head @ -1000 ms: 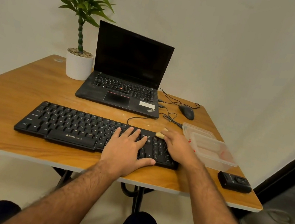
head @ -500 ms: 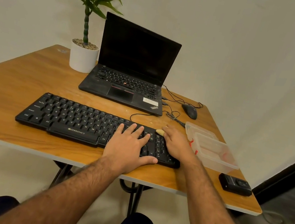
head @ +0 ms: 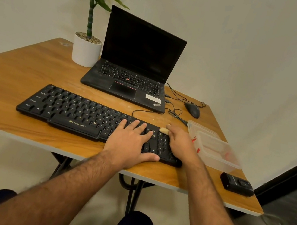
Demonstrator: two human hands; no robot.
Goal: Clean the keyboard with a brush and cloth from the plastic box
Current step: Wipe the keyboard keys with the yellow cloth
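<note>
Black keyboard (head: 87,115) lying across the near half of the wooden bench (head: 17,73), cable curling off its far edge. Left hand (head: 130,143) flat on the right-hand keys, fingers (head: 135,125) straight and spread, thumb along the near edge, pressing down. Right hand (head: 179,143) over the number pad, curled around a pale wooden brush (head: 164,130), only the handle end poking out to the left. Clear plastic box (head: 218,152) just right of the keyboard, its lid (head: 200,128) tucked under the far side, something red blurred through the wall. Cloth not made out. Open black laptop (head: 130,77) beyond, white potted plant (head: 86,49) at its left, black mouse (head: 191,110) far right, small black device (head: 237,184) at the near right corner.
</note>
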